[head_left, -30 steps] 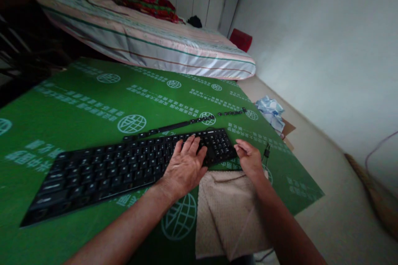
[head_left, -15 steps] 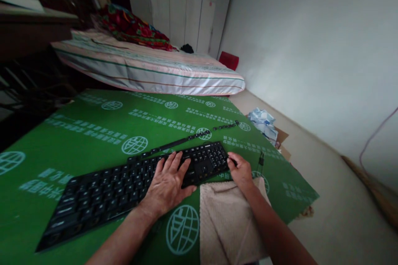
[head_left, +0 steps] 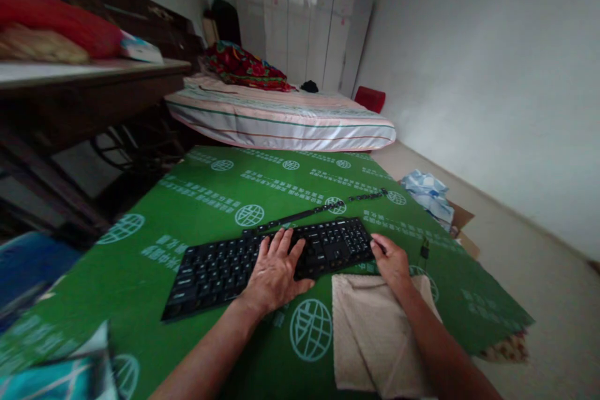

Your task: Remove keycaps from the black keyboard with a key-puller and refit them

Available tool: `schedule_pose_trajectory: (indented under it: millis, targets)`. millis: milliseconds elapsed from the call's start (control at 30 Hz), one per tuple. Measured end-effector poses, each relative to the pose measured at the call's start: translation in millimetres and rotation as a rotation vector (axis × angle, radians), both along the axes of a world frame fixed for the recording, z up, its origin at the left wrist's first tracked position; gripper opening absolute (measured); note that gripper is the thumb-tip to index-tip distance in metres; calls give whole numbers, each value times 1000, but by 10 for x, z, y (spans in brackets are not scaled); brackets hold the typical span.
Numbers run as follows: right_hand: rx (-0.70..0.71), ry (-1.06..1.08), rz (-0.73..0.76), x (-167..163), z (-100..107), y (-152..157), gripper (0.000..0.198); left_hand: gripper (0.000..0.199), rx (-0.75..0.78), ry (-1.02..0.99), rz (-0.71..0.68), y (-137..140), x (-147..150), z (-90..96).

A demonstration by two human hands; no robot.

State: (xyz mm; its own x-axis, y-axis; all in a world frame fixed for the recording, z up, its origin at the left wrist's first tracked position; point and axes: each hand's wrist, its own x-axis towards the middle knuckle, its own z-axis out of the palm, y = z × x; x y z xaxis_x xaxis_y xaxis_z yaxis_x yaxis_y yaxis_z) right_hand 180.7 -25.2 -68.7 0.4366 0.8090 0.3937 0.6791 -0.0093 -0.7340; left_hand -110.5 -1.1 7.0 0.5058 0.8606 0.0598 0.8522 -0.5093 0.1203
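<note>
A black keyboard (head_left: 206,274) lies at a slant on the green printed board. My left hand (head_left: 276,269) rests palm down across its middle, fingers spread over the keys. At the keyboard's right end, my right hand (head_left: 391,259) is closed in a pinch by the edge; a small dark bit shows at the fingertips, too little to name. Behind the keyboard runs a row of loose black keycaps (head_left: 323,207), including a long space bar (head_left: 297,217). Beneath my right forearm lies a folded beige cloth (head_left: 359,331). A small black tool with two wire prongs (head_left: 424,251) lies right of my right hand.
The green board (head_left: 234,356) reaches back to a bed (head_left: 290,119) with striped bedding. A dark wooden desk (head_left: 94,90) stands on the left. Teal packaging (head_left: 60,378) lies at the front left. Crumpled blue-white plastic (head_left: 426,194) is on the floor at right.
The view has swung left and up, so more of the desk and the teal packaging show. Both hands keep nearly the same places on the keyboard.
</note>
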Motion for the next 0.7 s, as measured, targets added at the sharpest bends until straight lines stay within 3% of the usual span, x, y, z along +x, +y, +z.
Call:
schedule_pose_trajectory:
  millis: [233, 367, 500, 700]
  targets:
    - [-34, 66, 2, 29, -22, -63, 48, 81, 16, -23, 62, -193, -346, 33]
    - [-42, 87, -2, 15, 7, -81, 50, 63, 187, -101, 193, -212, -747, -11]
    - [-30, 91, 7, -18, 80, -82, 49, 59, 321, -180, 361, -142, -1152, -30]
    - [0, 109, 36, -45, 195, -72, 50, 58, 152, -289, 556, -88, -1329, 46]
